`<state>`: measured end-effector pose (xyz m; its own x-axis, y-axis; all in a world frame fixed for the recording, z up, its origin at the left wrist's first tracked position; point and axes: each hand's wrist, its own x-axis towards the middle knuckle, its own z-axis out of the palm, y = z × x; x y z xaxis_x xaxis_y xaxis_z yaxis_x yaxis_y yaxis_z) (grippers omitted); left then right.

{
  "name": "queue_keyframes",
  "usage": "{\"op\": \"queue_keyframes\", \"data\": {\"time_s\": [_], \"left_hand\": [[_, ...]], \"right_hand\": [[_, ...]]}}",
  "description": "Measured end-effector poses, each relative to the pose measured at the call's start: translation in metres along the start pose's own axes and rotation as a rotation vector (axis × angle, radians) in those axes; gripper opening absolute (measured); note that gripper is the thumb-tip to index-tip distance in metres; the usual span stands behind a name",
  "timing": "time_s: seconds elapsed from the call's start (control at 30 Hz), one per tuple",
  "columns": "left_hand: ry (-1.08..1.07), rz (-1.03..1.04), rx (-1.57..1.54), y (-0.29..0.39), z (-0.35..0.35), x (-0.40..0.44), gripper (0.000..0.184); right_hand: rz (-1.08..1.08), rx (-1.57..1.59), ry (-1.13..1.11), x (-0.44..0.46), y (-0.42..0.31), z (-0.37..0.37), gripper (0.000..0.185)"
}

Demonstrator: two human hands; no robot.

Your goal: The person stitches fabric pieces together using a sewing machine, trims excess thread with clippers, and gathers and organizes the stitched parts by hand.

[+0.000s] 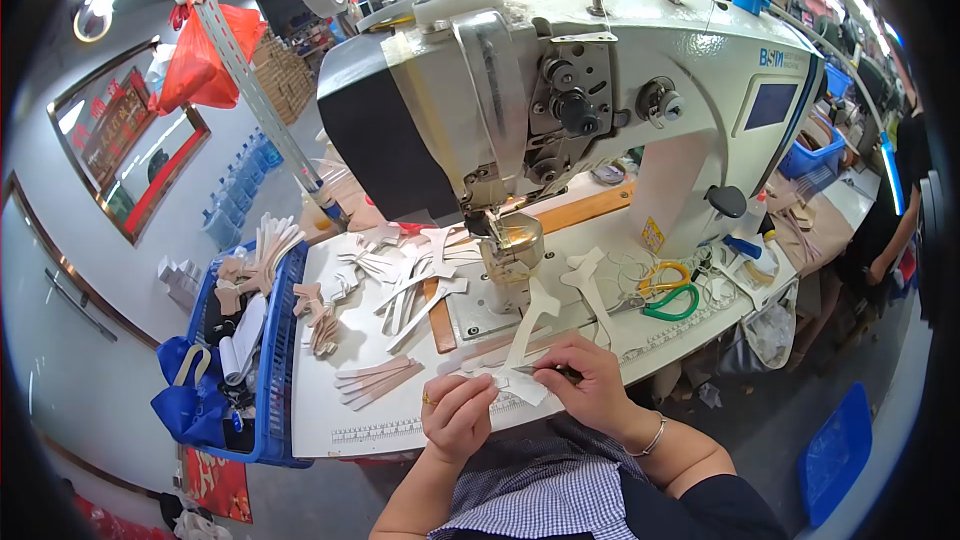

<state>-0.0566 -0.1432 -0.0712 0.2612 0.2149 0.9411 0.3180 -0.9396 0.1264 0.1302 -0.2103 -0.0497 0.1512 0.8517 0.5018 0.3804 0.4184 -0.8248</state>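
Note:
My left hand [460, 414], a ring on one finger, pinches the edge of a white cut piece [525, 387] at the table's front edge. My right hand [586, 380] is closed around a small dark tool [566, 372], whose thin tip points at the white piece; its exact kind is mostly hidden by the fingers. Just beyond, a white Y-shaped strap [531, 325] runs up toward the sewing machine's post [512, 258]; whether it joins the piece in my hands I cannot tell. A fan of pale strips [375, 382] lies left of my left hand.
The sewing machine [690, 50] towers over the white table [325, 410]. White straps [415, 285] pile up left of the post. Green-handled scissors [671, 304] and a yellow-handled pair [664, 278] lie right. A blue basket [275, 380] stands left; a person [895, 200] is far right.

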Motion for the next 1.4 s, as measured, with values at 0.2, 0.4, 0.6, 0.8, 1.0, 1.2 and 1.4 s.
{"op": "queue_keyframes", "data": {"time_s": [0.2, 0.4, 0.6, 0.8, 1.0, 1.2, 1.4], "left_hand": [[-0.019, 0.026, -0.004, 0.002, -0.003, -0.001, 0.02], [-0.041, 0.028, -0.006, 0.006, -0.002, -0.001, 0.019], [-0.025, -0.023, -0.023, 0.007, -0.001, -0.003, 0.019], [0.031, -1.133, -0.63, 0.014, -0.013, 0.012, 0.02], [0.109, -1.707, -1.315, 0.016, -0.026, 0.014, 0.026], [0.169, -1.67, -1.409, 0.025, -0.021, 0.001, 0.022], [0.167, -1.6, -1.386, 0.027, -0.014, -0.005, 0.022]], "right_hand": [[0.138, 0.03, -0.178, 0.001, -0.006, -0.004, 0.017], [0.012, -0.049, -0.093, -0.003, 0.001, 0.0, 0.018], [0.036, -0.018, -0.084, 0.0, -0.01, -0.003, 0.015], [-0.23, -0.123, 0.21, 0.004, -0.009, -0.005, 0.02], [-0.525, -0.487, 0.102, 0.003, 0.005, 0.017, 0.029], [-0.388, -0.395, 0.035, 0.009, 0.003, 0.024, 0.027], [-0.265, -0.324, 0.096, 0.01, 0.013, 0.029, 0.028]]}}
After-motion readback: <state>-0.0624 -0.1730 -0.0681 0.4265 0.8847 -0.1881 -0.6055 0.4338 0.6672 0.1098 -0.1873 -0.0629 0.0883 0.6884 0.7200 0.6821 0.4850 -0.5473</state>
